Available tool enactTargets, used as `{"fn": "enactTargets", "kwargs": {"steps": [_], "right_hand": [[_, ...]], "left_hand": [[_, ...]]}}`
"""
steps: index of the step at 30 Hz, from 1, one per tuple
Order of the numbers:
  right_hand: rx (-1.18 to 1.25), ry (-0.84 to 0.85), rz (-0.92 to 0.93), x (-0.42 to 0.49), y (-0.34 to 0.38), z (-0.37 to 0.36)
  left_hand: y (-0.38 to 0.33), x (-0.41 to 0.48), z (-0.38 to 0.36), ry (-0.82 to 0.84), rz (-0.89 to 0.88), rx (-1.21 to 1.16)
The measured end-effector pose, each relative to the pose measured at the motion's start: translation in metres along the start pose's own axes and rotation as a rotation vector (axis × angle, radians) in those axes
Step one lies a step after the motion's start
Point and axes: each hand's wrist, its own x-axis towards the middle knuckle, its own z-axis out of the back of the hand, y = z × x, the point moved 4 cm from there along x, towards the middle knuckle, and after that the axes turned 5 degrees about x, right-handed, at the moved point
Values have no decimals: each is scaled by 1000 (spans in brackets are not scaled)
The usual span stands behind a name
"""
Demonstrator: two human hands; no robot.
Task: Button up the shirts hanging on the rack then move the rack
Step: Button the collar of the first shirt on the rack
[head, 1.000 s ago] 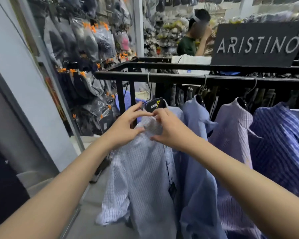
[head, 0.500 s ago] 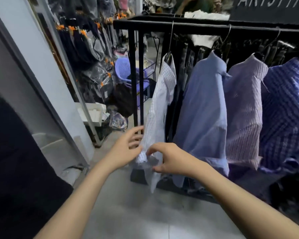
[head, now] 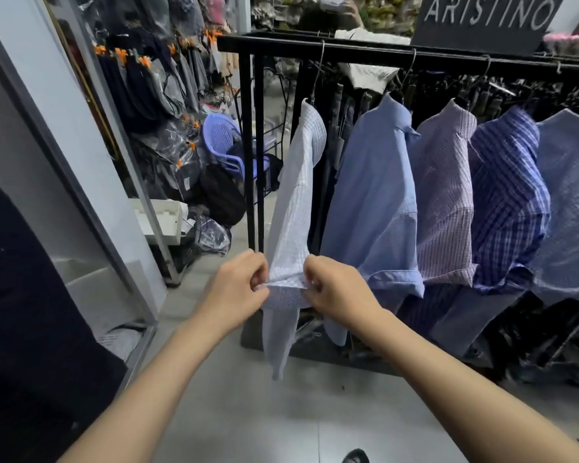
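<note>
While the checked shirt (head: 296, 195) hangs first on the rack (head: 381, 53), the left hand (head: 238, 289) and right hand (head: 335, 292) pinch its lower front edges together; thin, limp cloth likely handles best gripped close beside each button.

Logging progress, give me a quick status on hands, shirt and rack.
Left hand and right hand both pinching the checked shirt low down. It hangs first on the rack. Nothing blocking the hands.
</note>
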Motion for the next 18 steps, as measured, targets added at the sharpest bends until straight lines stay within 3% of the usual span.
{"fn": "enactTargets", "kwargs": {"steps": [3,5,7,9,12,13,14,18], "right_hand": [[-154,-104,96,-9,4,8],[-160,-114,41,-13,-4,8],[-28,-94,-41,-16,-16,11],[77,-53,-47,-19,-18,12],[138,137,64,-27,-3,1],[122,188,100,-30,0,-2],[104,211,119,-32,1,-1],[97,283,88,-24,-7,13]], "left_hand": [[1,-15,1,-139,-87,244],[10,-20,-4,-133,-34,170],[14,-20,-8,-88,-6,-50],[9,-22,-13,89,25,-200],[-6,-26,-22,635,54,-352],[-9,-21,-20,725,85,-426],[-11,-10,-14,684,130,-476],[-32,71,21,128,283,-392]]}}
